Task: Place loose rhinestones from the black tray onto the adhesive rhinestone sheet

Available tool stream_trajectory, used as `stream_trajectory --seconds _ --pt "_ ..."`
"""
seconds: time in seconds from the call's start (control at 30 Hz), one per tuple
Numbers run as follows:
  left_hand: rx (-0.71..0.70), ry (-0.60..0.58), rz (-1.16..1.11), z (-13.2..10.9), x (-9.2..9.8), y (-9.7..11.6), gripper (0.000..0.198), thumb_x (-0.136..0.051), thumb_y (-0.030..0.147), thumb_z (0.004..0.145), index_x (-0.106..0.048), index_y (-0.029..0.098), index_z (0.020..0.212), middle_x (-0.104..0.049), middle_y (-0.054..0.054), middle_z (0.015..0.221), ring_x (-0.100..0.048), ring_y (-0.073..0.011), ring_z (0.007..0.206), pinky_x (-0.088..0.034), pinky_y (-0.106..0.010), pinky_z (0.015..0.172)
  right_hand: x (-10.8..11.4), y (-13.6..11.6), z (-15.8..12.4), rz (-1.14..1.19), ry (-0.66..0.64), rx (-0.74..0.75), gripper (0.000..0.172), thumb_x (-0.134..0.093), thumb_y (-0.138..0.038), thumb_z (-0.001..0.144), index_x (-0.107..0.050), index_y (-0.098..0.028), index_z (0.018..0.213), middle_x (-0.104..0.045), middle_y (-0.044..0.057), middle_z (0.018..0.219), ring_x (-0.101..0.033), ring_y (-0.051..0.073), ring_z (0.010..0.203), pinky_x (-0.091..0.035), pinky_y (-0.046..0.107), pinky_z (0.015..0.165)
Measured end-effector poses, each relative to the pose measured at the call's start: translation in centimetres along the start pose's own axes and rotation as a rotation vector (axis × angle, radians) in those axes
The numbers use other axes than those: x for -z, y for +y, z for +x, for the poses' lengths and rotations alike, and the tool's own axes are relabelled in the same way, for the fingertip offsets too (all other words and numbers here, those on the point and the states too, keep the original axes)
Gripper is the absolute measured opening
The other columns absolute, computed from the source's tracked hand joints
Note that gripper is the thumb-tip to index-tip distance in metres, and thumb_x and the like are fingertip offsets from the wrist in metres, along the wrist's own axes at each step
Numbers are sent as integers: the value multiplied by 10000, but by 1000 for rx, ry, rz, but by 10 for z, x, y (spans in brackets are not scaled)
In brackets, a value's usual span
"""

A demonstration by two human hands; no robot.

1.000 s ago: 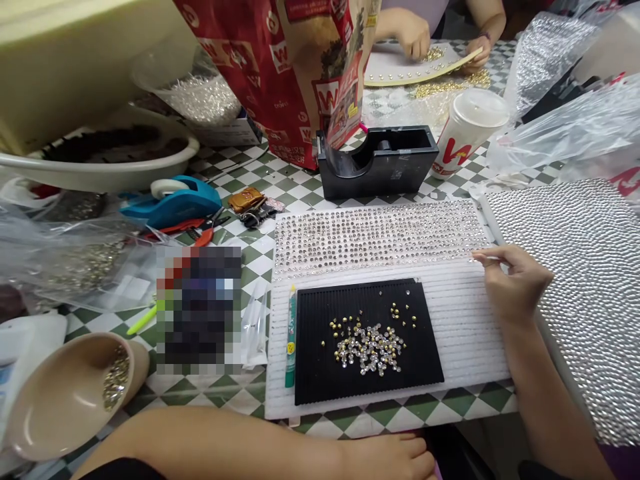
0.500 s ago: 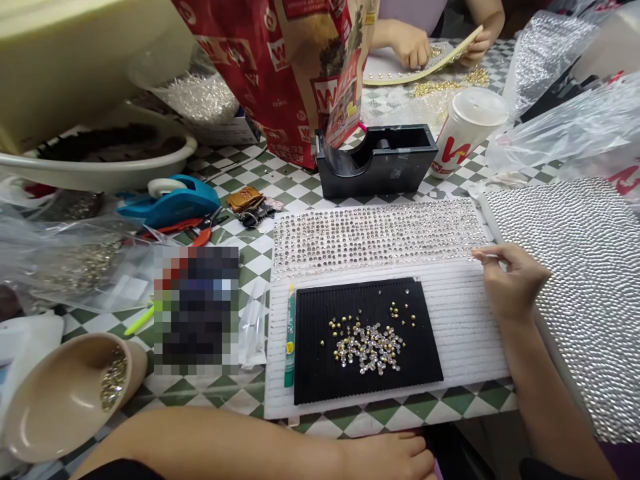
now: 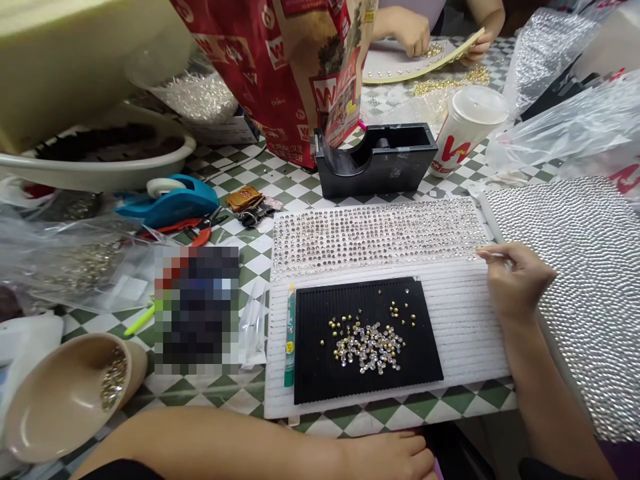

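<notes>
My right hand [image 3: 517,277] is closed in a pinch, its fingertips at the lower right edge of the rhinestone rows [image 3: 375,233] on a white ridged foam board [image 3: 470,320]. Whatever sits between those fingertips is too small to make out. On the board lies a black ridged tray [image 3: 320,367] with loose clear and gold-backed rhinestones [image 3: 373,347] in a heap. Below the board's front edge rests my left hand [image 3: 390,457], its fingers curled and close together; their tips are hidden. A green-labelled pen [image 3: 289,337] lies along the tray's left side.
At right, a panel covered in silver stones [image 3: 575,287] borders the board. Behind stand a black tape dispenser [image 3: 377,163], a lidded cup [image 3: 467,130] and a red paper bag [image 3: 295,87]. A beige bowl [image 3: 55,393] is at left. Another person's hand [image 3: 413,30] works at the back.
My right hand has shifted very slightly to the right, its pinch still at the edge of the rhinestone rows. The other person's hand at the back has moved a little. My left hand stays put.
</notes>
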State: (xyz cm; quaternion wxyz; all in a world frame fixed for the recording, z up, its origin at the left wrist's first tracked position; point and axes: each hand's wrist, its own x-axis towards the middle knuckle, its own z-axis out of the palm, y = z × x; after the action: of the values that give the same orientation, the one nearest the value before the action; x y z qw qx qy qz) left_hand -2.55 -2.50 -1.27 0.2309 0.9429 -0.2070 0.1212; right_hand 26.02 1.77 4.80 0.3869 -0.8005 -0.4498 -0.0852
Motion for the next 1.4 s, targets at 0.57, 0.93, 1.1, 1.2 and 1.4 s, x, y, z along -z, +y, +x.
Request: stream_trajectory --seconds 0.57,0.93,1.1,1.2,1.4 --pt "5 28 16 2 3 0 227 -428 197 892 -644 171 825 -492 5 658 -486 -106 593 -413 -215 645 -1 6 1 34 18 -14 252 -551 -163 861 -711 -332 763 -706 -15 783 -687 280 805 -538 494 703" --pt "-29 -47 31 0 0 -1 188 -470 213 861 -657 193 851 -499 -19 686 -470 -126 601 -417 -224 669 1 10 1 56 42 -69 237 -532 -185 864 -697 -318 758 -705 7 789 -683 286 819 -543 517 726" --pt "-19 31 3 0 -3 -1 210 -456 216 870 -657 161 845 -477 -14 663 -459 -120 584 -416 -223 642 2 10 1 23 33 -77 235 -534 -179 873 -702 -312 778 -704 11 811 -678 277 817 -541 503 725" --pt "-16 48 15 0 0 -1 210 -453 205 874 -656 166 836 -477 -14 658 -459 -119 587 -416 -214 638 2 10 0 12 26 -64 238 -536 -169 873 -703 -319 791 -701 -1 813 -680 271 831 -545 498 733" --pt "-22 -14 4 1 4 -2 179 -469 211 869 -641 189 827 -495 -14 665 -461 -120 581 -419 -212 630 2 8 1 13 18 -62 243 -534 -171 873 -690 -326 768 -701 -16 798 -686 277 828 -552 510 726"
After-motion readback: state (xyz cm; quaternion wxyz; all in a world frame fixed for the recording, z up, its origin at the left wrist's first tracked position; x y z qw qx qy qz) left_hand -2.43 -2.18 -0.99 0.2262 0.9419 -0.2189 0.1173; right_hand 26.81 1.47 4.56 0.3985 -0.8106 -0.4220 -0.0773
